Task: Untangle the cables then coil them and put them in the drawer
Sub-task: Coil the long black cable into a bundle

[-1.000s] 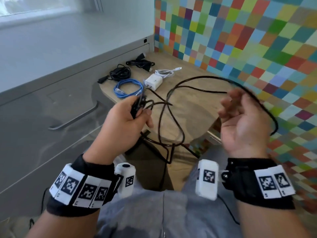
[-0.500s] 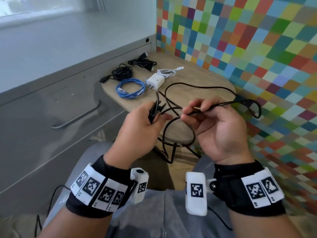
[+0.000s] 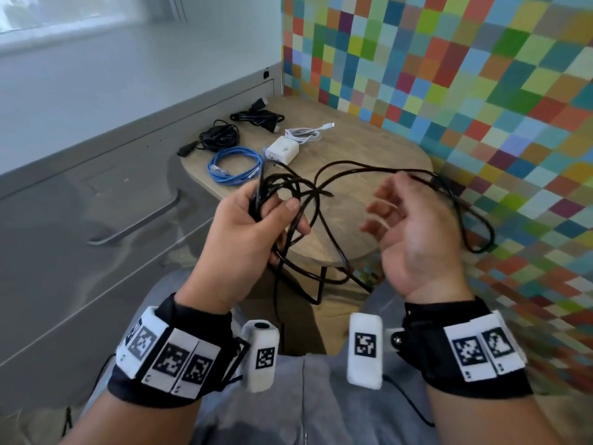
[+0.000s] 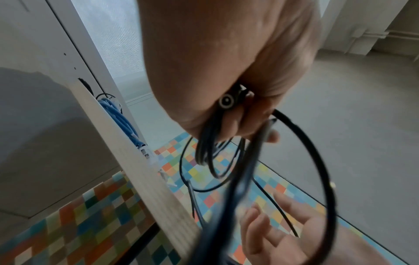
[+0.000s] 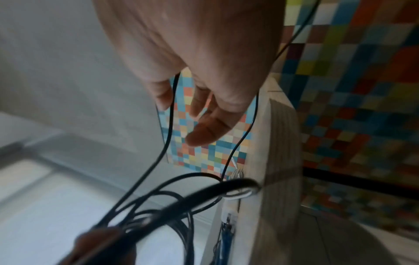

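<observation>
- Head view: the left hand (image 3: pixel 253 226) has its fingers (image 3: pixel 290 205) curled round several gathered loops of the black cable (image 3: pixel 349 165). The rest of the cable runs out from those fingers, over the round bench (image 3: pixel 378 146), past the right hand (image 3: pixel 414 232) and down beyond the bench edge.
- The right hand's fingers are spread and relaxed; a strand crosses behind them, and whether it touches them I cannot tell.
- Beyond both sets of fingers lie the coiled blue cable (image 3: pixel 236 163), two black bundles, a white charger (image 3: pixel 282 150) and a white cable.
- Left wrist view: a round plug end (image 4: pixel 225 102) sits pinched inside the curled fingers, with loops hanging below them.
- Right wrist view: the open fingers (image 5: pixel 204 130) hold nothing; thin strands pass on either side of them.
- Judgement: the cable looks light, limp and springy, so loops may slip; best taken near the plug and at the next free length.
- Room: the bench edge is close under the fingers and may snag the hanging strand; the closed drawer (image 3: pixel 134 226) lies left of the left fingers.
</observation>
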Action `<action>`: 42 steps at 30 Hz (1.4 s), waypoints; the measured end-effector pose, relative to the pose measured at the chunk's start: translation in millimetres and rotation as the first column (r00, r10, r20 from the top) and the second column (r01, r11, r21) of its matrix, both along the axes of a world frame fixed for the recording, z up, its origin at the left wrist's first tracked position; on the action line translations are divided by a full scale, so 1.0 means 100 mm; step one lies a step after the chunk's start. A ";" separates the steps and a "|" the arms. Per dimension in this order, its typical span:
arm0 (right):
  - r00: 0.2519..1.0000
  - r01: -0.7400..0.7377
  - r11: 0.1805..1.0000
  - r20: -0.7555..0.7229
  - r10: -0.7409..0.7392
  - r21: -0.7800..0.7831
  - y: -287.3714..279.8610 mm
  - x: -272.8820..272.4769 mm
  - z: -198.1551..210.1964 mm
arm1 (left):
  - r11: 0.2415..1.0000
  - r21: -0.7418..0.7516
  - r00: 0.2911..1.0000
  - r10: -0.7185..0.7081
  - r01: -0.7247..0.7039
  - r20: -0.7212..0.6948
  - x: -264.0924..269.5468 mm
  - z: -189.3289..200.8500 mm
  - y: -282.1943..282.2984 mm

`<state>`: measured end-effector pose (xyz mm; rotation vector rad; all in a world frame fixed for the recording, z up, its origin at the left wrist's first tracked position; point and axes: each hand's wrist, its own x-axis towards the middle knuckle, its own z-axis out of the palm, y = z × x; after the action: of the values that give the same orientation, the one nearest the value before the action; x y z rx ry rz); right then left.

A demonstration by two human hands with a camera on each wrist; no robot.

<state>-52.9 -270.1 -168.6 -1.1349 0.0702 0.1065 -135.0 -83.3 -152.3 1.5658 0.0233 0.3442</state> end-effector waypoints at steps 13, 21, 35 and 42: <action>0.891 -0.219 0.939 0.339 0.303 -0.264 0.27 -0.27 0.05 | 0.936 0.341 0.994 -0.069 0.093 -0.082 -0.03 0.13 0.09; 0.974 -0.145 0.974 0.198 0.110 0.175 0.11 -0.14 0.16 | 0.936 0.095 0.937 -0.327 0.340 -0.124 -0.06 0.07 0.14; 0.894 -0.342 0.902 0.204 0.398 -0.263 0.21 -0.26 0.11 | 0.967 0.237 0.996 -0.091 0.090 -0.007 0.00 0.04 0.14; 0.966 -0.107 0.990 0.246 0.080 0.097 0.14 -0.19 0.15 | 0.949 0.185 0.967 -0.243 0.254 -0.082 -0.04 0.03 0.25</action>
<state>-72.3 -256.0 -153.1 -1.0335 -0.2045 0.0543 -138.9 -58.4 -149.7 1.7495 -0.1659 0.1031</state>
